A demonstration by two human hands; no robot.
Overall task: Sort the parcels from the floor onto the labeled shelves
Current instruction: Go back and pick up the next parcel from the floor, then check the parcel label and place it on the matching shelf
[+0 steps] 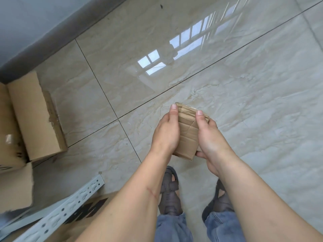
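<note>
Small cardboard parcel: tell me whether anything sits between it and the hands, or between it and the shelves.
Nothing lies between them: the left hand and right hand both clasp the small cardboard parcel directly. Only a white shelf upright shows at lower left; the labeled shelves are out of view, so that path cannot be judged.

Single view: head cam, wide-angle, pitched steeply down, nearly straight at the glossy beige marble-look tile floor (244, 119). Forearms enter from 6 o'clock; both hands sit close to the lens, just below frame centre. Dark strapped sandals (170, 191) and blue jeans cuffs (172, 227) at 6 confirm a standing viewpoint. Grey wall skirting (57, 37) runs across 10–11 o'clock. Open brown cardboard boxes (35, 117) at 9, white slotted metal shelf upright (70, 208) at 7–8. Edges bow from lens distortion.
</note>
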